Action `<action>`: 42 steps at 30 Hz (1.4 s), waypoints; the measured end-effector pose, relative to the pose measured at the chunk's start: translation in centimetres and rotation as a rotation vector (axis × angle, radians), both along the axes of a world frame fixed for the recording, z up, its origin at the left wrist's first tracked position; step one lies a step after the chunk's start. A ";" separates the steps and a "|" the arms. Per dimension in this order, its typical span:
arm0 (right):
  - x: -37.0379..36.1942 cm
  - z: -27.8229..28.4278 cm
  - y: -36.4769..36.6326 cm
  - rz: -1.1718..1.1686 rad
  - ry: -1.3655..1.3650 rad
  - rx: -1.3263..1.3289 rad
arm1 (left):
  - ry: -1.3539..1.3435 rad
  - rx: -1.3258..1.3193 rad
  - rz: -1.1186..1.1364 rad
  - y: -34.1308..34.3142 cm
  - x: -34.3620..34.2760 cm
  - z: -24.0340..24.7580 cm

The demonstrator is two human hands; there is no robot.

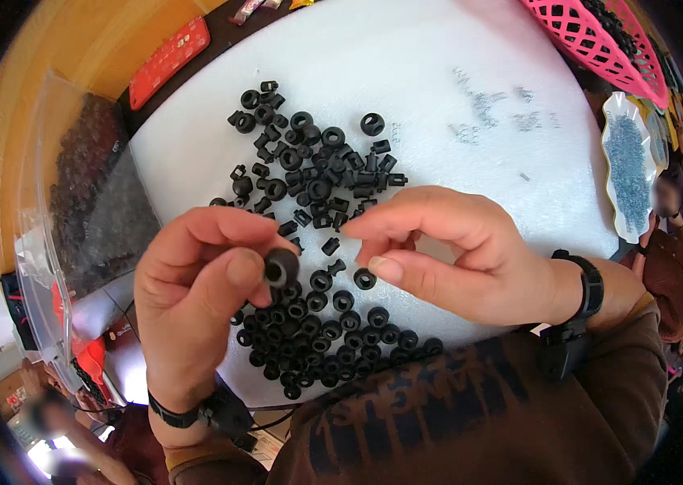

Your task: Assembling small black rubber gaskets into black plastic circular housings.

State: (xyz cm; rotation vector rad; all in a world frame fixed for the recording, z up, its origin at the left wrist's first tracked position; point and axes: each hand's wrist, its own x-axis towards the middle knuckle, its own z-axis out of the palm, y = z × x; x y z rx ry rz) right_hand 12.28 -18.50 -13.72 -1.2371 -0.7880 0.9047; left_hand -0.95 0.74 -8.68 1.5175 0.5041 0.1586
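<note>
My left hand (200,279) pinches a round black cord lock body (281,267) between thumb and fingers, its hole showing. To its right, my right hand (446,255) hovers over the white foam sheet (455,48), thumb and forefinger apart with nothing visible between them. Just by its thumb tip is another round black cord lock body (364,279). Beyond the hands lies a loose heap of black round bodies and small black plungers (329,245). Nearer my body, a pile of round black cord locks (309,327) spreads across the sheet.
Small metal springs (483,109) lie scattered on the sheet at far right. A white scalloped tray (621,218) holds many more. A pink basket (576,36) with black pieces stands behind it. At left are a clear bag of dark pieces (87,186) and a red case (169,63).
</note>
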 end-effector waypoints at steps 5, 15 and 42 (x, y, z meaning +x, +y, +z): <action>0.6 0.8 0.1 -0.036 -0.472 0.221 | 0.052 -0.439 -0.054 -2.4 0.4 0.4; 0.4 0.8 -0.8 -0.004 -0.464 0.330 | 0.131 -0.522 -0.032 -4.5 0.6 1.1; 0.6 1.8 -2.6 0.278 0.434 0.148 | -0.415 1.078 -0.337 -5.9 0.4 2.3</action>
